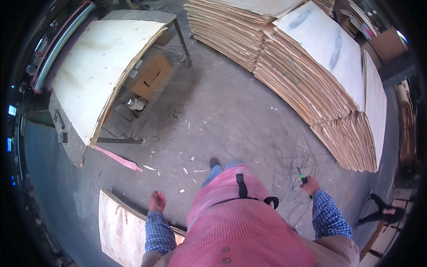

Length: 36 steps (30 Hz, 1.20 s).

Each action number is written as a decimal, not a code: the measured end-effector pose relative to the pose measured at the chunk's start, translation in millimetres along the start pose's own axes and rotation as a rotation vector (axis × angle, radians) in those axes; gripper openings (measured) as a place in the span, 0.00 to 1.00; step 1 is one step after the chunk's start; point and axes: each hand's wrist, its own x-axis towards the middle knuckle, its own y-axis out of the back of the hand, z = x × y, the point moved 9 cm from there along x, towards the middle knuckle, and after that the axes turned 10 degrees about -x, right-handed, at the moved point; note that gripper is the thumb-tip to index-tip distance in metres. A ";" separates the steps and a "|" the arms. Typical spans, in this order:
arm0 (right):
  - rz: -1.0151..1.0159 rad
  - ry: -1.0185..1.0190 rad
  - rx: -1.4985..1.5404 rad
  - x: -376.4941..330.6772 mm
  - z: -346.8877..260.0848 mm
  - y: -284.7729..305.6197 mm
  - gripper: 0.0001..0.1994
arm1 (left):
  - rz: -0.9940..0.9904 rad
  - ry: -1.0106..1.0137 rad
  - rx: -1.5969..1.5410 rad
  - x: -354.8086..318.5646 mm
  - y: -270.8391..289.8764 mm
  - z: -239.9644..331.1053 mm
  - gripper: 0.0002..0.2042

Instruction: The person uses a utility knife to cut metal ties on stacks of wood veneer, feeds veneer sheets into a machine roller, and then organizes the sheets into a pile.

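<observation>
My right hand (311,185) is closed around a slim hand tool with a green and black handle (303,179). Its thin dark tip points up and away from me; whether it is a knife or a screwdriver I cannot tell. Below it, loose tangled wire (289,160) lies on the floor. My left hand (157,201) hangs with loosely curled fingers and nothing visible in it. Close by that hand is a low stack of wood veneer sheets (118,224), partly hidden by my left arm.
Tall veneer stacks (307,80) rise at the far right. At the far left, pale sheets (102,53) lie on a metal-legged table, beside a roller machine (62,49). Under it sits a cardboard box (151,75). A pink strip (118,159) and wood scraps litter the floor. Another person (384,211) stands far right.
</observation>
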 end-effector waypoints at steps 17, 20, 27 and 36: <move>-0.505 -0.257 0.641 -10.6 -68.2 -64.6 0.14 | -0.173 -0.197 0.019 69.3 -223.4 118.7 0.10; -0.387 -0.205 0.477 0.9 -82.2 -20.6 0.18 | -0.180 -0.121 0.044 73.0 -233.1 109.2 0.10; -0.302 0.031 0.240 63.6 -210.2 99.8 0.14 | 0.058 0.059 0.016 100.4 -108.6 64.3 0.09; -0.249 0.438 0.173 177.9 -393.6 147.5 0.23 | 0.431 0.067 -0.190 30.2 87.1 -41.1 0.11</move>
